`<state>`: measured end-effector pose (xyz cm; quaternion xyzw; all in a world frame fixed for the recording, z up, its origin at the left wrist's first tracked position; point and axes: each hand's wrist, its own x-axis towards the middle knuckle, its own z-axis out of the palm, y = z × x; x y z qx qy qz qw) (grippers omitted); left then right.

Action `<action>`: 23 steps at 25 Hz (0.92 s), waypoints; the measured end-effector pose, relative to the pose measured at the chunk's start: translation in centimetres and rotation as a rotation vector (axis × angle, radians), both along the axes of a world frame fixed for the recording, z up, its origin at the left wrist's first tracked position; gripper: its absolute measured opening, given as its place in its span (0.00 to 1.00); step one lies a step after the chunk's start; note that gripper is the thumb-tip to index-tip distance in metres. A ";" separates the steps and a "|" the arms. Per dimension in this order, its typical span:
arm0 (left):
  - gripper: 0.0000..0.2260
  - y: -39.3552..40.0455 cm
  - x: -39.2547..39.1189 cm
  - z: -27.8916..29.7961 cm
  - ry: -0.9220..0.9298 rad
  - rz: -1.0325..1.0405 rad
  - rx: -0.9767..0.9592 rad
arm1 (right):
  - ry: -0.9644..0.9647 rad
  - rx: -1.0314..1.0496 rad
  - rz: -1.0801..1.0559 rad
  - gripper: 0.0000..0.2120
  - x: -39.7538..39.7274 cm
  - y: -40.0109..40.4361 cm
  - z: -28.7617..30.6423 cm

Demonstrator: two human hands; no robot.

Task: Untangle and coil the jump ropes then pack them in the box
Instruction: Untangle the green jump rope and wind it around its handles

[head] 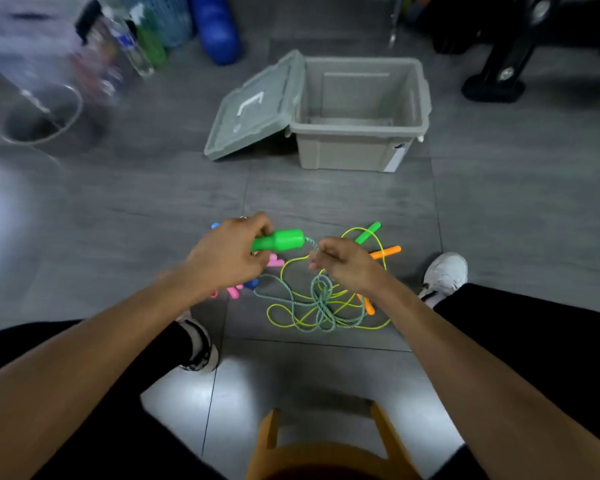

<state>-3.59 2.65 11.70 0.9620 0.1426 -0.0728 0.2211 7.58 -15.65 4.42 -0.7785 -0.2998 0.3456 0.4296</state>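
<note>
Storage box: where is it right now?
In the head view the open grey box sits on the floor beyond the tangled ropes, right of centre, its lid leaning against its left side.

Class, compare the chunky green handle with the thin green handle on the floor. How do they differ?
The chunky green handle is thick and waisted; the thin green handle is a slim stick. The left hand holds the chunky one, with gray-green rope attached; the thin one lies on the floor. Both are bright green.

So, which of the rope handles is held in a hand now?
The thick green handle: the left hand grips it above the floor. The slim green handle and orange handle lie on the floor, untouched.
</note>
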 end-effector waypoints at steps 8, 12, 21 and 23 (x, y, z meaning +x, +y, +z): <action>0.10 -0.9 -2.7 3.3 -0.463 0.874 -1.105 | -0.106 -0.027 -0.012 0.10 -3.8 -0.7 6.2; 0.15 0.5 -0.8 1.6 -0.400 1.032 -1.006 | -0.377 -0.060 0.019 0.06 -3.9 -2.1 8.5; 0.09 -5.5 -0.2 3.5 -0.220 0.255 -0.418 | -0.543 -0.049 0.177 0.09 -0.8 -2.2 10.7; 0.09 -5.6 0.2 3.2 -0.246 0.272 -0.435 | -0.426 0.056 0.099 0.07 -1.0 -1.6 10.8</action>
